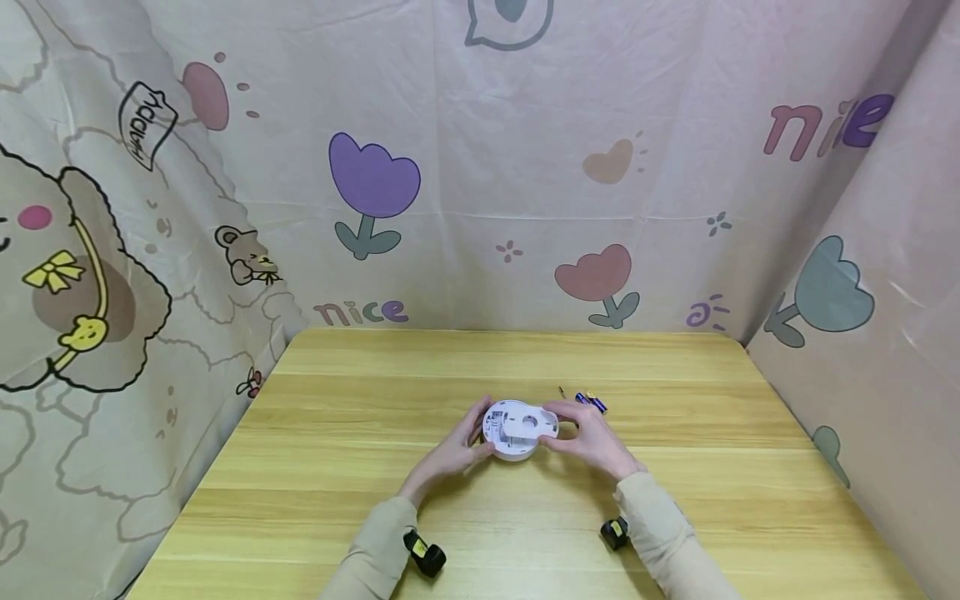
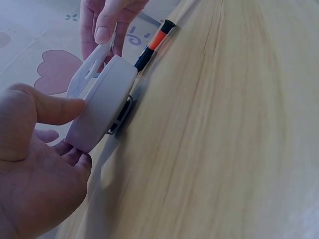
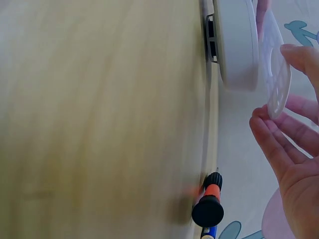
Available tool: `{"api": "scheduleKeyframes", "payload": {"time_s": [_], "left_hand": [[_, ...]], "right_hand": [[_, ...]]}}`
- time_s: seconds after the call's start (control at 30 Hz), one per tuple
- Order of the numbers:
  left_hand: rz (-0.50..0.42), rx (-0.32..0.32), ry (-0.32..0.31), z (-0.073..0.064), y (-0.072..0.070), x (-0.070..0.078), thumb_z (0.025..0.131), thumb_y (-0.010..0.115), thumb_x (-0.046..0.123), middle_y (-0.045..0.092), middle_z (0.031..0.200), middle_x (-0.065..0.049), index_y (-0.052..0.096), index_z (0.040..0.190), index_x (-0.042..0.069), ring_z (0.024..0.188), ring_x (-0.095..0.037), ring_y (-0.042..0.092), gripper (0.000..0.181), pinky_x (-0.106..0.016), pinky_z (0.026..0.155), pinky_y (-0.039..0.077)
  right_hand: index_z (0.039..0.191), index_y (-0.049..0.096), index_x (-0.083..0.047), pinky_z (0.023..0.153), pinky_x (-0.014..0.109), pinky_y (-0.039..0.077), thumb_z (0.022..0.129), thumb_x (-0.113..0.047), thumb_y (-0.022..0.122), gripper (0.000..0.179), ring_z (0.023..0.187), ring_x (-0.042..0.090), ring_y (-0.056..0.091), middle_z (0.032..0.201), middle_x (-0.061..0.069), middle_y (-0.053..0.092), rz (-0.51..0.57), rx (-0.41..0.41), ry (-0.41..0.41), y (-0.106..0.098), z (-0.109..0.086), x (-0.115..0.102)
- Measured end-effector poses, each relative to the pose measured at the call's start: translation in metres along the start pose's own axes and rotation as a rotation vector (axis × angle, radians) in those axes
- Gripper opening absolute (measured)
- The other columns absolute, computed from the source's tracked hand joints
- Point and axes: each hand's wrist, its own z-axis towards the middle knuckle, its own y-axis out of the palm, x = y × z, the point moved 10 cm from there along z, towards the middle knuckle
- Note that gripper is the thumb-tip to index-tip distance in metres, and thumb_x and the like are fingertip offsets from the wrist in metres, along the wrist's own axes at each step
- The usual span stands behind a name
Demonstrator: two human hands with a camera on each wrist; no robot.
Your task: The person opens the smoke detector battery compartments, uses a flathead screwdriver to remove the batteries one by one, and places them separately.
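Observation:
My left hand (image 1: 454,451) grips the rim of a white round battery-powered device (image 2: 102,107), thumb on one side and fingers beneath. Its face, with a recess and a printed label, is turned up in the head view. My right hand (image 1: 592,440) pinches a thin white plate (image 3: 275,69) with holes, between thumb and fingers. The plate lies partly over the device's face, tilted a little away from it in the wrist views. Whether the two touch is hard to tell. A dark bracket-like part (image 3: 212,40) sticks out on the device's underside.
Beyond my right hand, blue batteries (image 1: 597,403) lie on the wooden table (image 1: 360,392). A screwdriver (image 3: 212,194) with a black and orange handle lies beside them. A patterned cloth (image 1: 480,167) hangs behind the table and at both sides.

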Motion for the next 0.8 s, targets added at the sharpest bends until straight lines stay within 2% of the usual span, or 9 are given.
{"api": "scheduleKeyframes", "payload": {"time_s": [0.13, 0.27, 0.47, 0.67, 0.8], "left_hand": [[0.001, -0.003, 0.004, 0.000, 0.000, 0.001, 0.094, 0.059, -0.001, 0.002, 0.167, -0.028, 0.003, 0.158, -0.006, 0.155, -0.045, 0.008, 0.086, -0.053, 0.128, 0.009], [0.009, 0.000, -0.005, 0.000, 0.000, 0.001, 0.096, 0.063, 0.009, 0.004, 0.168, -0.026, 0.005, 0.159, -0.004, 0.156, -0.042, 0.009, 0.087, -0.052, 0.128, 0.010], [0.030, 0.002, 0.000, 0.002, -0.001, 0.001, 0.097, 0.065, 0.014, 0.006, 0.168, -0.026, 0.007, 0.159, -0.003, 0.156, -0.042, 0.010, 0.087, -0.052, 0.128, 0.012], [0.044, 0.017, -0.013, 0.003, -0.001, 0.000, 0.096, 0.067, 0.017, 0.009, 0.168, -0.024, 0.009, 0.160, -0.002, 0.156, -0.041, 0.014, 0.088, -0.052, 0.128, 0.014], [0.080, 0.036, -0.005, 0.004, -0.001, 0.000, 0.095, 0.069, 0.017, 0.016, 0.166, -0.028, 0.018, 0.158, -0.003, 0.154, -0.044, 0.019, 0.084, -0.055, 0.127, 0.016]], "right_hand": [[0.120, 0.069, 0.003, 0.089, 0.044, 0.062, 0.075, -0.013, 0.087, 0.051, 0.100, 0.029, 0.073, 0.120, 0.019, 0.072, -0.001, 0.001, -0.025, 0.002, 0.002, -0.004], [0.122, 0.069, 0.001, 0.094, 0.047, 0.059, 0.076, -0.017, 0.087, 0.053, 0.104, 0.029, 0.072, 0.122, 0.017, 0.072, -0.032, -0.009, -0.028, 0.004, 0.004, -0.007], [0.125, 0.068, -0.003, 0.105, 0.054, 0.052, 0.080, -0.023, 0.084, 0.052, 0.119, 0.033, 0.066, 0.127, 0.015, 0.071, -0.044, -0.076, -0.001, 0.013, 0.008, -0.007], [0.129, 0.066, -0.005, 0.108, 0.058, 0.048, 0.083, -0.027, 0.082, 0.054, 0.123, 0.034, 0.064, 0.130, 0.014, 0.069, -0.086, -0.124, -0.014, 0.022, 0.011, -0.008], [0.131, 0.064, -0.003, 0.109, 0.057, 0.048, 0.085, -0.028, 0.079, 0.055, 0.126, 0.034, 0.062, 0.134, 0.016, 0.067, -0.108, -0.169, -0.014, 0.028, 0.011, -0.006]]}}
